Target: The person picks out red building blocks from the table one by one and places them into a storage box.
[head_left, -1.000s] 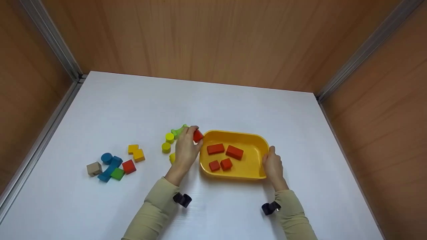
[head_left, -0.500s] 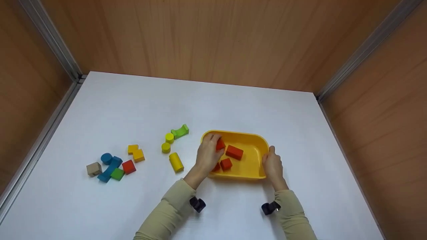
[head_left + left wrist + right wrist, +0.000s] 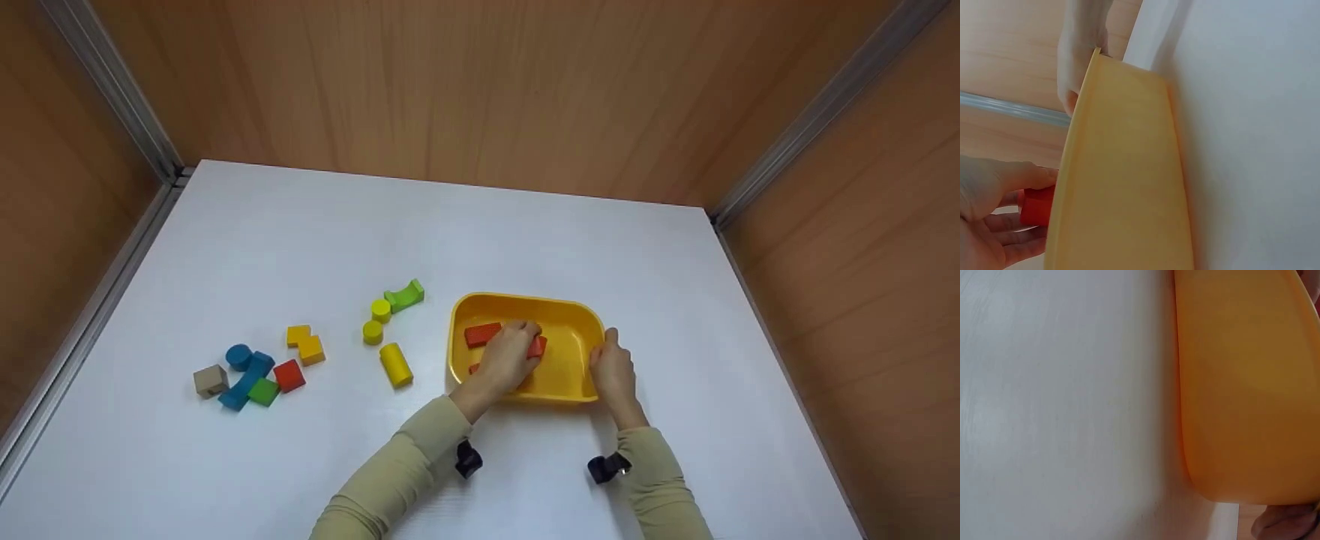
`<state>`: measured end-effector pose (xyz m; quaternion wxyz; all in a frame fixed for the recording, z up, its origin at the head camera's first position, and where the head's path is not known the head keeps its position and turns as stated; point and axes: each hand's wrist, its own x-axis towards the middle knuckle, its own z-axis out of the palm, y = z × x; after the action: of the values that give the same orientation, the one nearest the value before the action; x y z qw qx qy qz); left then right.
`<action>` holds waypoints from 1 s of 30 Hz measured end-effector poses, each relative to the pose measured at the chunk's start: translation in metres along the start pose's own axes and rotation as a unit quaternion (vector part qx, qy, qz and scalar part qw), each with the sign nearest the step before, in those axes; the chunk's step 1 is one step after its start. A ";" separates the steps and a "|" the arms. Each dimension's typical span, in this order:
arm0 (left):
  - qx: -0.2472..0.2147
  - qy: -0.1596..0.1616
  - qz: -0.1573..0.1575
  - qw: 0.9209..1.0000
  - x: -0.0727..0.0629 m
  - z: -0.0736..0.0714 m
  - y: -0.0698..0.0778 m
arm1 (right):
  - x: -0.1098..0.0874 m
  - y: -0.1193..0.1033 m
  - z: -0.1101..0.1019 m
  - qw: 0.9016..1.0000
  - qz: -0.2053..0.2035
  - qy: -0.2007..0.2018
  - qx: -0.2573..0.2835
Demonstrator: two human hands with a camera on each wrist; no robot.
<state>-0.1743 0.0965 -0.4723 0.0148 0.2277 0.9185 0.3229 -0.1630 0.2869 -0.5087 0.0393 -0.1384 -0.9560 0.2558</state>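
My left hand (image 3: 506,358) reaches into the yellow tray (image 3: 574,319) from its left front. In the left wrist view its thumb and fingers hold a red block (image 3: 1037,207) just past the tray's rim. One red block (image 3: 481,334) lies in the tray left of the fingers, and the hand covers most of the other red pieces there. My right hand (image 3: 615,375) grips the tray's right rim, with the thumb over the edge. The right wrist view shows the tray's outer wall (image 3: 1247,394) and some of that hand's fingers (image 3: 1283,523) at its end.
Left of the tray stand a light green arched block (image 3: 405,296), two short yellow cylinders (image 3: 373,332) and a longer yellow cylinder (image 3: 396,365). Farther left are orange blocks (image 3: 311,350), a red cube (image 3: 289,376), a green block (image 3: 263,391), blue pieces (image 3: 247,381) and a beige cube (image 3: 211,381).
My left hand has carried a red block from the tray's left side over the rim, then moved right and lower inside the tray. The right hand keeps its place on the rim.
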 end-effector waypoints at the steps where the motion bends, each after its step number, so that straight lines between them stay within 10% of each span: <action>1: 0.010 -0.008 0.001 1.000 0.001 0.003 0.002 | 0.000 0.000 0.000 1.000 0.001 0.000 0.000; 30: 0.115 -0.131 0.048 0.984 0.016 0.039 0.007 | 0.003 0.001 0.001 0.999 0.034 -0.038 0.019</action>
<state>-0.1792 0.1312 -0.4972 0.0938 0.3118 0.9276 0.1832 -0.1660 0.2877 -0.5099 -0.0030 -0.1605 -0.9464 0.2802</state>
